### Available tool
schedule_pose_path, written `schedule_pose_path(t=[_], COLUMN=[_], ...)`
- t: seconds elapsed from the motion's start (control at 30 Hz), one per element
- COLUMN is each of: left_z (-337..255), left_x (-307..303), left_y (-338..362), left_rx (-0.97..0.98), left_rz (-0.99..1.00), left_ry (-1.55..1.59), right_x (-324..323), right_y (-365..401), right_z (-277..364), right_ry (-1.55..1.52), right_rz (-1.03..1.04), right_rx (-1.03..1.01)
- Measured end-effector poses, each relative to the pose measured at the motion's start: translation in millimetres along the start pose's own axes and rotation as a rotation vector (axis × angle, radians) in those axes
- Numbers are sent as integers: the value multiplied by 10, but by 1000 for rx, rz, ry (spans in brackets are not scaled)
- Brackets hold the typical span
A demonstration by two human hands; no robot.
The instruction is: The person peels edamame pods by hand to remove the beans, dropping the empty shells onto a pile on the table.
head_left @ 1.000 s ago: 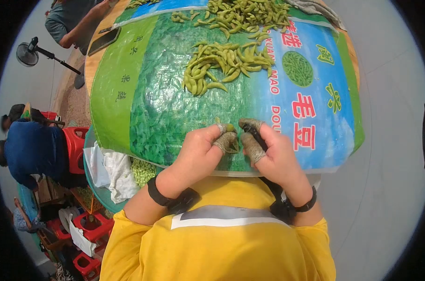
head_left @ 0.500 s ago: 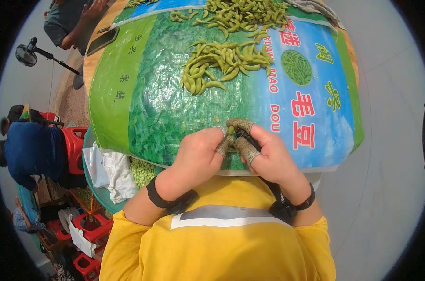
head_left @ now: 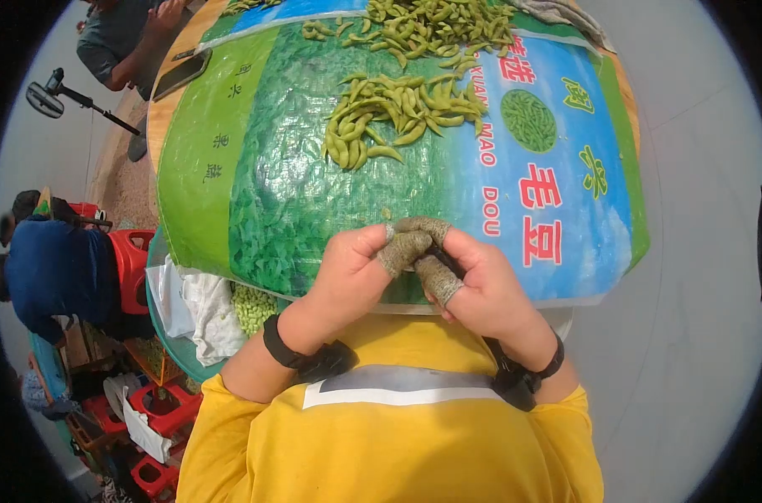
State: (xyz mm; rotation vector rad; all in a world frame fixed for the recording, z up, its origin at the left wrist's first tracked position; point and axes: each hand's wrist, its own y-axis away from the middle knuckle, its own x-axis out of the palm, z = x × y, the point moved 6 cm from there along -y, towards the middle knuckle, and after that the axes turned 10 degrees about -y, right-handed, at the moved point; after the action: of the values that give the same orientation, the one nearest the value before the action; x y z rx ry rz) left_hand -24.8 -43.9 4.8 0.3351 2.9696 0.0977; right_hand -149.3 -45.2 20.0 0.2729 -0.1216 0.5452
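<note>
My left hand is closed, with cloth covers on its thumb and finger, and its fingertips press against those of my right hand. The right hand is closed too, its thumb and finger wearing the same grey-brown covers, around a dark object mostly hidden by the fingers. Whatever lies between the left fingertips is out of sight. Both hands are just above the front part of a printed green and blue woven sack. Beyond them lies a small pile of edamame pods on the sack.
A larger heap of edamame pods lies farther back. At my left, a teal basin holds shelled beans and a white cloth. A phone rests at the table's left edge. Other people and red stools are at left.
A green bit that showed between my fingertips is now hidden. The left thumb has moved over toward the right fingers, and the hands are closer together. The pod piles have not changed.
</note>
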Motion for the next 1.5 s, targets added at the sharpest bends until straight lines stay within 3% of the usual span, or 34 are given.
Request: schedule_pose_path(t=[0.03,0.27,0.37,0.43,0.47,0.53,0.57,0.63,0.67,0.73,0.83,0.97,1.03,1.17,1.23,1.37,1.5], left_z=[-41,111,45,82,48,16,25,20,33,123,139,156,127,257,180,159,92], left_x=[-26,26,47,33,1,-63,-68,-132,-145,-189,-226,-268,-335,-199,-162,-161,-144], left_y=[-7,24,37,45,61,97,104,114,112,104,133,72,-2,-92,-117,-109,-62], left_rx=[63,135,194,123,123,42,42,73,75,-43,-200,-123,-60,-150,-146,-59,60], left_rz=[-46,32,19,17,13,51,53,-43,-43,-33,81,-14,-198,-75,-118,-115,-124], left_ry=[-139,-339,-360,-462,-460,-502,-500,-324,-324,-110,-68,-169,-99,115,352,129,-136], right_x=[-19,-121,-201,-206,-210,-271,-274,-292,-276,-197,-160,-86,-49,85,16,-75,-24], right_y=[-17,-88,-104,-116,-140,-214,-282,-457,-580,-791,-1027,-840,-612,-283,-204,-140,-133], right_z=[-6,-56,-6,140,203,245,246,366,332,349,186,229,265,206,160,133,117], right_ry=[-23,11,179,617,620,978,978,1028,1029,966,1059,935,741,775,667,495,538], right_rz=[-27,-78,-117,-80,-77,-110,-111,-317,-319,-361,-406,-350,-354,-297,-274,-196,-119], right_rx=[-25,-21,-32,-89,-90,64,66,-139,-140,-405,-485,-407,-433,-535,-456,-262,-290])
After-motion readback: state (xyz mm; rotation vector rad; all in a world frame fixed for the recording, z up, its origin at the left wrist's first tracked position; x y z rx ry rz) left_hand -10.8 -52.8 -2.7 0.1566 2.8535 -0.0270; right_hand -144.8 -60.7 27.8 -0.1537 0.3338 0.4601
